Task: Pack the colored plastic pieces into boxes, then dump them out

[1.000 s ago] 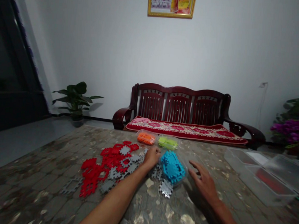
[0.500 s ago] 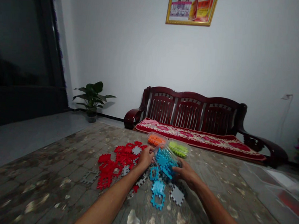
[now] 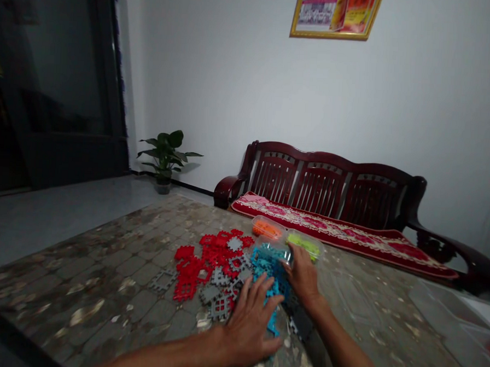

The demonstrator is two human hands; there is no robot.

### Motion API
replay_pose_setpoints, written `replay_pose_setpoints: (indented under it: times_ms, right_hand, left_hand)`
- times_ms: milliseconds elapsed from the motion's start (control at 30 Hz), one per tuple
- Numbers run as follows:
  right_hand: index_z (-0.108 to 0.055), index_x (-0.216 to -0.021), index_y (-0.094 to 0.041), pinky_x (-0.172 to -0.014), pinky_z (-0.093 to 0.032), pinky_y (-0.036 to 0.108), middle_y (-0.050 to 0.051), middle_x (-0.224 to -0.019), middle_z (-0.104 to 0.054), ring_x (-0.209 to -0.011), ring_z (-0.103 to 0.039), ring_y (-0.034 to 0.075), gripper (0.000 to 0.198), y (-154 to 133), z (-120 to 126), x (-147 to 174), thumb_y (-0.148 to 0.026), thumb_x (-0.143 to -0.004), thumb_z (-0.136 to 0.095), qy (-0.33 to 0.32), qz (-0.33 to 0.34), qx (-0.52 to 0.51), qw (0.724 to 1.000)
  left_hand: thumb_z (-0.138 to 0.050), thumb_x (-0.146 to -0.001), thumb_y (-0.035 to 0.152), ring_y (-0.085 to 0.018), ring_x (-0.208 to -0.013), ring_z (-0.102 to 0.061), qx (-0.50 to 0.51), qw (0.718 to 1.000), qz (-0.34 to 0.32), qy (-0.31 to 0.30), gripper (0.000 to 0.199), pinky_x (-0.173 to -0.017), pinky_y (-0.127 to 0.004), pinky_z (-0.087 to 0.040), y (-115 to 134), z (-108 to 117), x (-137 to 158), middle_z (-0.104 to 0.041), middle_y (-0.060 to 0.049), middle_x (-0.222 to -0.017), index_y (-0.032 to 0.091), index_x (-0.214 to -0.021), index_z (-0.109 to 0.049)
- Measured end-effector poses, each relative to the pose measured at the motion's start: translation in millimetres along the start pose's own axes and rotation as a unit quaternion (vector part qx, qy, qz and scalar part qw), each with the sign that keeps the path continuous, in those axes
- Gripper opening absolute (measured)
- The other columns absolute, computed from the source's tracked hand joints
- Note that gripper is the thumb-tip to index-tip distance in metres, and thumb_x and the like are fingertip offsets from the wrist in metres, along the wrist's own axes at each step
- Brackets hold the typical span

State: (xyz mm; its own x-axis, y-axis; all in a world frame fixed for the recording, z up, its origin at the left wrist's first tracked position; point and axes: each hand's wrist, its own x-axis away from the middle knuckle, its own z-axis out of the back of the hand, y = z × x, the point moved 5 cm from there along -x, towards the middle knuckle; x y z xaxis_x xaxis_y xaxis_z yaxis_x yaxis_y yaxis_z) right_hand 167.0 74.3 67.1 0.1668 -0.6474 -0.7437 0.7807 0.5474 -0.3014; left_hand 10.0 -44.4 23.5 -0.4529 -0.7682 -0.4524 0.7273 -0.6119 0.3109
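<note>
Blue interlocking tiles [image 3: 264,265]: piled just beyond and partly beneath left hand [image 3: 252,321] | left grip: fingers spread wide | right hand [image 3: 304,271]: clasping tipped clear tub [image 3: 275,253] by its side | leftward: red tiles [image 3: 186,276], gray tiles [image 3: 219,278] | behind: boxed orange tiles [image 3: 267,229], lime tiles [image 3: 305,243] (right hand blocks some lime)

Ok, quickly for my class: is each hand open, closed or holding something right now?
Left hand: open, fingers spread over blue pieces.
Right hand: holding the clear container.
</note>
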Motion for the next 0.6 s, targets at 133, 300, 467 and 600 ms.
replay_pose_setpoints:
  times_ms: [133, 300, 467, 600]
  right_hand:
    - [-0.059, -0.128, -0.024, -0.086, -0.054, 0.044, 0.013, -0.112, -0.067, -0.106, -0.062, 0.031, 0.040, -21.9, 10.6, -11.1, -0.046, -0.094, -0.055, 0.016, 0.024, 0.056, 0.998]
    - [-0.059, -0.124, -0.021, -0.088, -0.052, 0.042, 0.012, -0.112, -0.067, -0.107, -0.062, 0.029, 0.041, -30.6, 27.2, -17.4, -0.049, -0.094, -0.055, 0.031, 0.010, 0.002, 0.999]
    - [-0.063, -0.121, -0.020, -0.088, -0.052, 0.043, 0.013, -0.115, -0.069, -0.104, -0.064, 0.028, 0.046, -4.2, 42.6, -17.6, -0.053, -0.089, -0.056, 0.059, -0.107, -0.072, 0.990]
    - [-0.067, -0.111, -0.019, -0.083, -0.054, 0.044, 0.013, -0.109, -0.072, -0.098, -0.067, 0.030, 0.052, 36.1, 55.9, -2.2, -0.061, -0.083, -0.056, 0.101, -0.240, -0.123, 0.958]
  left_hand:
    - [-0.074, -0.076, 0.061, -0.041, -0.154, -0.017, -0.016, 0.996, -0.057, -0.068, 0.090, -0.119, -0.075, -0.010, 4.7, -16.0, 3.0, -0.026, -0.016, -0.166, 0.030, -0.152, -0.036]
    - [-0.068, -0.084, 0.058, -0.040, -0.155, -0.012, -0.056, 0.996, -0.039, -0.053, 0.075, -0.120, -0.073, -0.004, -6.9, -20.8, -13.2, -0.026, -0.019, -0.165, 0.025, -0.147, -0.044]
    - [-0.067, -0.087, 0.053, -0.040, -0.153, -0.019, -0.090, 0.996, -0.018, -0.015, 0.065, -0.119, -0.072, -0.007, -18.8, -10.9, -27.5, -0.032, -0.016, -0.163, 0.029, -0.145, -0.049]
    - [-0.066, -0.088, 0.050, -0.040, -0.147, -0.032, -0.097, 0.994, 0.041, -0.002, 0.056, -0.119, -0.073, -0.011, -34.1, 0.1, -38.6, -0.048, -0.015, -0.152, 0.028, -0.138, -0.056]
